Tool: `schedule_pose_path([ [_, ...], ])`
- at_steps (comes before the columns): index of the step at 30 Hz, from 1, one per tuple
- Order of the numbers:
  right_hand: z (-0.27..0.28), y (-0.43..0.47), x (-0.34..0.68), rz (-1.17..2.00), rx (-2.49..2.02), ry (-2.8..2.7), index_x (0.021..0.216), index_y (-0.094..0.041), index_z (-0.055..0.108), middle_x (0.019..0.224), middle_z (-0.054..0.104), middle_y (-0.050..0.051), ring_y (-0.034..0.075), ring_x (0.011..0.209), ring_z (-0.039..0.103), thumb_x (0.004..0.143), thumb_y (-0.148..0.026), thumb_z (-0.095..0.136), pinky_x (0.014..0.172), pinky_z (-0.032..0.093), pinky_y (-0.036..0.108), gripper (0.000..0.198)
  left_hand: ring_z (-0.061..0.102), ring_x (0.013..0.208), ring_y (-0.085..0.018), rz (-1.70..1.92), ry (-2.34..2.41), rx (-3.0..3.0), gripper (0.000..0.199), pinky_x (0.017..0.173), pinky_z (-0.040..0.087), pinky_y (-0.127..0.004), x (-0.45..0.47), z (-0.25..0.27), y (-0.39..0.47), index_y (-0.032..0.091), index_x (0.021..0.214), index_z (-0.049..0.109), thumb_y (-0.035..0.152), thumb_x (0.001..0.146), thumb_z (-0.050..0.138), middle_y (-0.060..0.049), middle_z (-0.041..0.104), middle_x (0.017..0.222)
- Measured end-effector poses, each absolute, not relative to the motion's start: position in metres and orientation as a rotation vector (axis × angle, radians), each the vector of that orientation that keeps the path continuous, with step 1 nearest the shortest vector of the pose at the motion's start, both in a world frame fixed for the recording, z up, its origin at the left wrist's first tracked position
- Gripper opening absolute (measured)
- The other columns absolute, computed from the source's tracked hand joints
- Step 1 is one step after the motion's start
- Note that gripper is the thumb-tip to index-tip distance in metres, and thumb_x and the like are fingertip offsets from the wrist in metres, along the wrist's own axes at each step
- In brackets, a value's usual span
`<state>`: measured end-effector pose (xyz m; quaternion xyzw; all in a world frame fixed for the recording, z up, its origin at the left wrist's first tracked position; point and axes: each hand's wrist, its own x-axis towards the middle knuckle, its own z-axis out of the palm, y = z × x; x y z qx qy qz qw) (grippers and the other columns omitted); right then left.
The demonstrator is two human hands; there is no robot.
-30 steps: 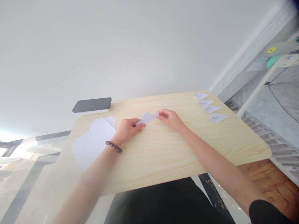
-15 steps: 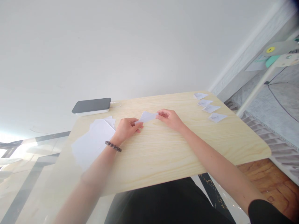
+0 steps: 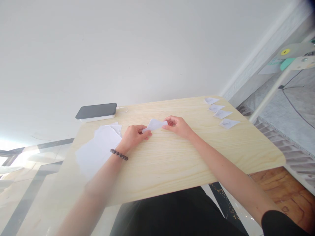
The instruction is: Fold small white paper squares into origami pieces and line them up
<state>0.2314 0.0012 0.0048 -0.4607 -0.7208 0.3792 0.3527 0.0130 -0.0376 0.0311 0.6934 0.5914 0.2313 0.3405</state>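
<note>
A small folded piece of white paper (image 3: 155,124) is held between both hands, just above or on the middle of the table. My left hand (image 3: 135,136) pinches its left corner, thumb on the near side; a dark beaded bracelet (image 3: 119,154) circles that wrist. On the other side, my right hand (image 3: 179,126) grips the right end between thumb and fingers. White paper sheets (image 3: 95,152) lie loosely piled to the left, partly covered by my left forearm.
Several folded white paper pieces (image 3: 229,123) lie in a row at the table's (image 3: 177,164) far right. A dark-topped device with a white base (image 3: 97,112) and cable sits at the back left. Behind the table rises a white wall (image 3: 147,49).
My right thumb and fingers have shifted slightly on the paper's right end. The folded paper has turned a little; both hands still hold it in nearly the same place.
</note>
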Motion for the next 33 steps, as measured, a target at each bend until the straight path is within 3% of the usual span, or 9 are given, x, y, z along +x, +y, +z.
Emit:
schedule_pose_path([
  [18,0.0033,0.0021,0.2337,1.047,-1.164,-1.879,0.091,-0.016,0.063,0.075,0.061,0.001,0.011,0.065,0.051,0.07,-0.032,0.057,0.062,0.041,0.024,0.027,0.036,0.043,-0.007,0.575,1.526,1.846,0.027,0.041,0.026,-0.019,0.0121,0.0297,-0.0371,0.018,0.081,0.066,0.038,0.072,0.05,0.002,0.062,0.061],
  [33,0.0009,0.0032,0.2327,1.038,-1.172,-1.82,0.085,-0.016,0.062,0.074,0.061,0.002,0.011,0.065,0.053,0.069,-0.036,0.06,0.063,0.042,0.024,0.026,0.033,0.04,-0.006,0.574,1.516,1.814,0.03,0.04,0.024,-0.019,0.0114,0.0309,-0.0372,0.019,0.084,0.067,0.041,0.073,0.049,0.001,0.064,0.062],
])
